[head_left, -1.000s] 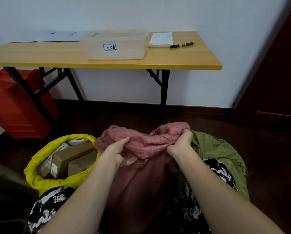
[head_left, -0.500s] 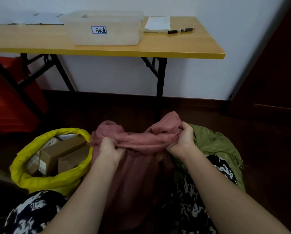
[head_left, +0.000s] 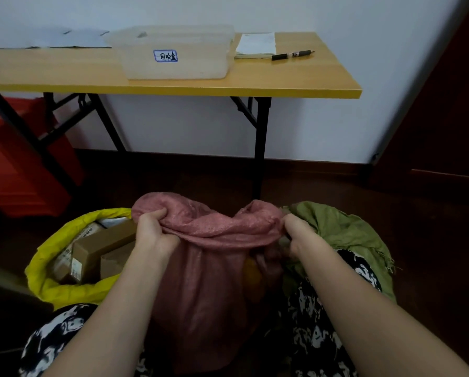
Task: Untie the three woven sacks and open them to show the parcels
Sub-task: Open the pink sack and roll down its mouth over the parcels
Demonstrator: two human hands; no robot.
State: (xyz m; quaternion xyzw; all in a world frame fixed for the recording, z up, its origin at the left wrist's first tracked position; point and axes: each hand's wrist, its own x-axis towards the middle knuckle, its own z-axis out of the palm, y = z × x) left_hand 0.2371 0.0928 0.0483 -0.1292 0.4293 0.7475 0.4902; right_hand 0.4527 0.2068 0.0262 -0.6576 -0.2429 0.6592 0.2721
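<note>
Head view, pink sack [head_left: 214, 281]: it stood on the dark floor between your forearms, its neck bunched and its mouth not yet spread.
Head view, left hand [head_left: 153, 232]: you had it closed in a fist on the left fold of the pink sack's rim.
Head view, right hand [head_left: 296, 235]: you had its fingers pinched tight on the right fold of the same rim, with the cloth sagging between both grips.
Head view, yellow sack [head_left: 64, 287]: it sat just left of your left hand, mouth open, with brown cardboard parcels [head_left: 97, 251] showing inside.
Head view, green sack [head_left: 342, 232]: it lay just right of your right hand, crumpled; its contents could not be told.
Head view, table [head_left: 296, 83]: it stood well behind the sacks, against the wall.
</note>
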